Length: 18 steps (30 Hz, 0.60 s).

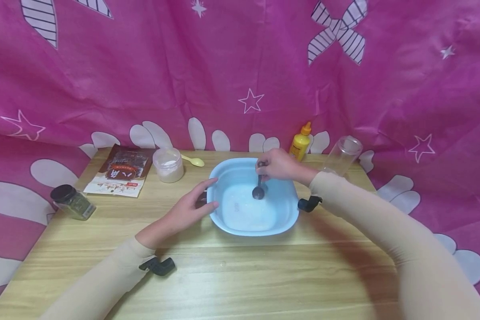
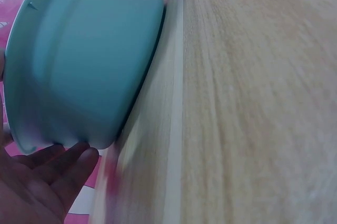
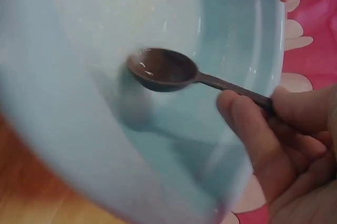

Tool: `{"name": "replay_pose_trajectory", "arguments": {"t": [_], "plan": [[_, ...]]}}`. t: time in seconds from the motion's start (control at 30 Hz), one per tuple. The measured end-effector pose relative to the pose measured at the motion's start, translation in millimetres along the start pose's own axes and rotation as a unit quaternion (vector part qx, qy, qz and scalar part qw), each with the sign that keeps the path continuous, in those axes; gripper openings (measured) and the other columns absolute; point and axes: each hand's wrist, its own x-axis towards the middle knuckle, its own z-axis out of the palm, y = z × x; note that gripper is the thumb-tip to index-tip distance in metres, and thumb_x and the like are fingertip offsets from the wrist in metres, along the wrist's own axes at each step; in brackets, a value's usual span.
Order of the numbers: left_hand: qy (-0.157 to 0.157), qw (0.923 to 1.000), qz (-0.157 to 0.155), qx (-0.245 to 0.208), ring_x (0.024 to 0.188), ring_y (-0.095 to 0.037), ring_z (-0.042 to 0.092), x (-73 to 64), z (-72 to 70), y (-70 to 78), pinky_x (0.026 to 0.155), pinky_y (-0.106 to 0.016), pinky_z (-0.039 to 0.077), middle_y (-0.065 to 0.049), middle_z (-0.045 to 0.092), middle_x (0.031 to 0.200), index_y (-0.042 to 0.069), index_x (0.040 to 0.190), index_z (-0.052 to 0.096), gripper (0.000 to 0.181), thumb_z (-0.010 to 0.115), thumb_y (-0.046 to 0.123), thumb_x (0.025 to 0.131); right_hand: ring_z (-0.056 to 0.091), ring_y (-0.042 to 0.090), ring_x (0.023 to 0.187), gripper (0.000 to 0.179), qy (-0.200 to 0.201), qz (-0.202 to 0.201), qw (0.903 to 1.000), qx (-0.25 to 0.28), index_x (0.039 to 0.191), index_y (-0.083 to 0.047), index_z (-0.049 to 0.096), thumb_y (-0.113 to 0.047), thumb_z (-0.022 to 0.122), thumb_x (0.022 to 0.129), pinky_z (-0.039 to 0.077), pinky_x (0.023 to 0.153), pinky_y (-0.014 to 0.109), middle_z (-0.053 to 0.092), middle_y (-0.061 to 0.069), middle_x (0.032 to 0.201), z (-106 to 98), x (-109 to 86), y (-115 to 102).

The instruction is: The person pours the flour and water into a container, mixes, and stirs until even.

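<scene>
A light blue plastic basin [image 1: 240,229] stands on the table, its pale inside glossy. My left hand [image 1: 186,209] holds the basin's left rim. Thumb and forefinger reach the rim, and in the left wrist view other fingers [image 2: 73,174] lie against the outer wall. Above the basin, my right hand [image 1: 279,164] pinches a dark brown spoon [image 3: 163,70] by its handle. Its bowl hangs low inside the basin, with shiny glints in it; whether the bowl touches the basin floor I cannot tell.
Left of the basin are a tub of white powder [image 1: 170,169], a yellow spoon [image 1: 195,161], a brown-and-white packet [image 1: 122,171] and a black-lidded jar [image 1: 74,203]. Behind my right arm stand a yellow squeeze bottle [image 1: 300,143] and a clear container [image 1: 342,155]. A pink curtain [image 1: 164,66] hangs behind the table.
</scene>
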Motion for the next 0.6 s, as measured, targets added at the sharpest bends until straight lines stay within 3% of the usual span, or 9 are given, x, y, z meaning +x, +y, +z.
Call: {"name": "replay_pose_trajectory", "arguments": {"t": [0.23,0.43,0.6], "plan": [[0.001,1.0000,0.006,-0.005,0.142,-0.048,0.061,0.4,0.0,-1.2,0.114,-0.052,0.057,-0.026,0.045,0.170,0.010,0.171,0.040,0.071,0.074,0.019,0.109,0.081,0.016,0.082,0.015,0.013,0.006,0.9998,-0.011,0.114,-0.001,0.081,-0.014,0.074,0.108,0.069,0.086,0.035,0.079,0.006,0.094,-2.2,-0.1,4.8],[0.006,1.0000,0.007,-0.002,0.142,-0.049,0.061,0.3,-0.1,-2.0,0.114,-0.053,0.057,-0.026,0.045,0.170,0.009,0.171,0.040,0.071,0.074,0.019,0.109,0.080,0.016,0.083,0.015,-0.014,-0.007,0.9997,-0.019,0.114,-0.002,0.081,-0.014,0.075,0.108,0.069,0.086,0.035,0.079,0.005,0.094,-4.0,-0.7,4.4],[0.006,1.0000,0.003,-0.001,0.142,-0.048,0.062,0.2,0.7,-3.5,0.115,-0.053,0.056,-0.025,0.046,0.170,0.010,0.171,0.040,0.072,0.074,0.020,0.109,0.076,0.020,0.082,0.016,0.026,0.001,0.9984,-0.051,0.113,-0.001,0.081,-0.014,0.073,0.109,0.066,0.079,0.034,0.076,0.005,0.089,-2.7,0.2,2.4]]}}
